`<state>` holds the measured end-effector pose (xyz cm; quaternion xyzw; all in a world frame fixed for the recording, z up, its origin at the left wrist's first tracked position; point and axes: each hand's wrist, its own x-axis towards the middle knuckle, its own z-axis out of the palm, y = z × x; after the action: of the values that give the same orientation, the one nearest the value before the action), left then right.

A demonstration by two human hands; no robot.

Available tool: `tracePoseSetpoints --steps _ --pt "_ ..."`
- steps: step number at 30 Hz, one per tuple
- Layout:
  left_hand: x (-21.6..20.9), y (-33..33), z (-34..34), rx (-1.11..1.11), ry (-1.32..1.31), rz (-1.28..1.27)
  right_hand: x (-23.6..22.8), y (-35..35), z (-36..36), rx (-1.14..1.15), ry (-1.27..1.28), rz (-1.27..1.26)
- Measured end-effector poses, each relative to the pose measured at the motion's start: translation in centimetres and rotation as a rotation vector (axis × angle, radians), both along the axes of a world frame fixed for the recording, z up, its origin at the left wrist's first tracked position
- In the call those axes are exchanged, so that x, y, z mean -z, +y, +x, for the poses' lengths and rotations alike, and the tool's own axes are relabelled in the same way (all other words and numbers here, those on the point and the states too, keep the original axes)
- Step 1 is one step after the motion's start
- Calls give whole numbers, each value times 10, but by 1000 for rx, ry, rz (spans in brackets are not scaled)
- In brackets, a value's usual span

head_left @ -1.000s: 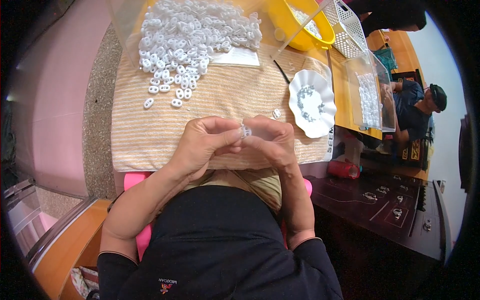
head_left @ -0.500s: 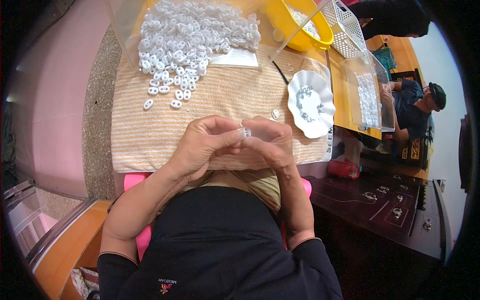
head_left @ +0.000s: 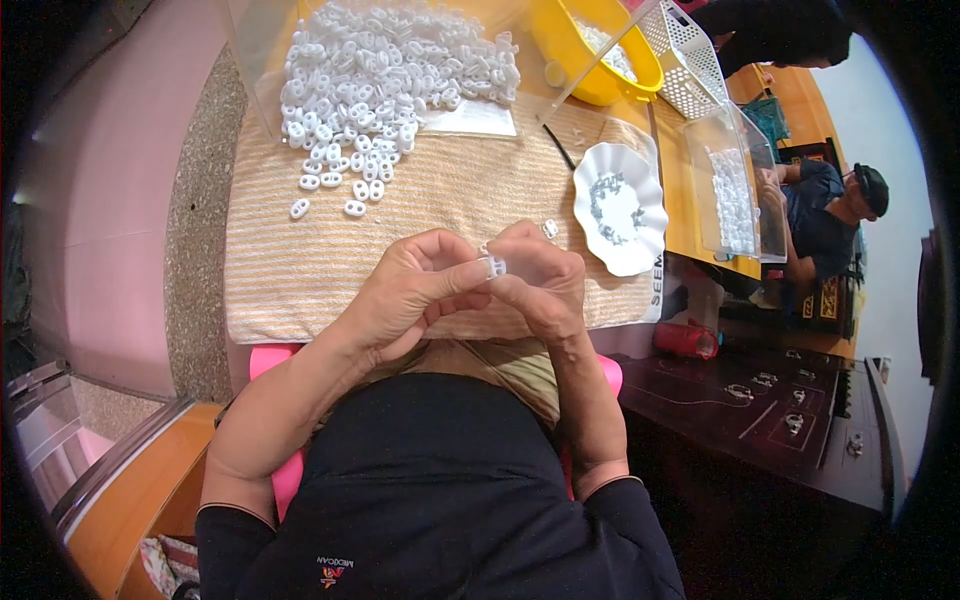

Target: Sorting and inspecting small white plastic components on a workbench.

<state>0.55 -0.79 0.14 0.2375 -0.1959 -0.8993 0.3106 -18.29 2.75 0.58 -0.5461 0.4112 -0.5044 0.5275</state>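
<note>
Between the fingertips of both hands is a small white plastic piece (head_left: 496,266), partly hidden by thumbs and fingers. My left hand (head_left: 425,285) pinches it from the left, and my right hand (head_left: 543,280) grips it from the right. Both hands are above the near part of a striped towel (head_left: 290,270). Beyond them lies a big heap of white oval pieces with two holes (head_left: 375,80), a few of them loose at its near edge. A white scalloped dish (head_left: 650,240) to the right holds small grey metal-looking parts (head_left: 604,205). Another small whitish piece (head_left: 550,229) lies on the towel just past my right hand.
A thin black stick (head_left: 559,146) lies near the dish. At the far right stand a yellow basin (head_left: 655,75), a white perforated basket (head_left: 690,60) and a clear box (head_left: 770,235) of white pieces. A person in a dark cap (head_left: 830,210) sits beyond that box.
My right fingers have shifted slightly around the white piece, with the index finger a little higher. Both hands stay in place; the view has moved very slightly.
</note>
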Motion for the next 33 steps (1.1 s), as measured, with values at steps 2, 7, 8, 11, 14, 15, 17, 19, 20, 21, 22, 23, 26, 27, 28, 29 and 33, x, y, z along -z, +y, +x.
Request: tracePoseSetpoints --steps 2,7,8,11,14,15,17,19,20,21,22,23,26,27,28,29,33 --pt "0 0 0 2 14 -6 0 1 1 9 -16 5" --pt "0 2 0 8 53 0 -1 1 3 -8 -76 -15" --pt "-1 3 0 7 60 3 -1 2 2 -7 -76 -15" --pt "0 4 -1 2 80 -5 0 3 3 -14 -87 -22" --pt "-1 6 0 -2 99 -27 -3 4 6 -32 -85 -40" --pt "-1 7 0 -2 100 -29 -3 5 7 -20 -78 -40" --pt "-1 8 -1 -9 97 -30 -4 6 7 -8 -70 -43" --pt "-2 9 -1 -10 102 -39 -6 6 6 -10 -18 -92" --pt "-2 10 -2 -11 104 -46 -6 7 7 -9 -19 -94" --pt "-2 10 -1 -10 104 -49 -6 7 7 -2 -24 -97" --pt "-1 10 -1 -1 118 -59 -7 7 8 5 -29 -101" --pt "-1 10 0 9 131 -69 -7 9 8 6 -30 -103" --pt "-6 13 -2 4 133 -33 -7 10 9 16 30 -114" --pt "-6 13 -2 4 132 -36 -7 10 10 17 31 -126" --pt "-6 12 -1 12 142 -35 -7 9 10 17 32 -138" --pt "-7 11 -1 24 155 -35 -8 9 10 20 34 -142" --pt "-7 7 -1 41 168 -34 -12 8 8 47 95 -45"
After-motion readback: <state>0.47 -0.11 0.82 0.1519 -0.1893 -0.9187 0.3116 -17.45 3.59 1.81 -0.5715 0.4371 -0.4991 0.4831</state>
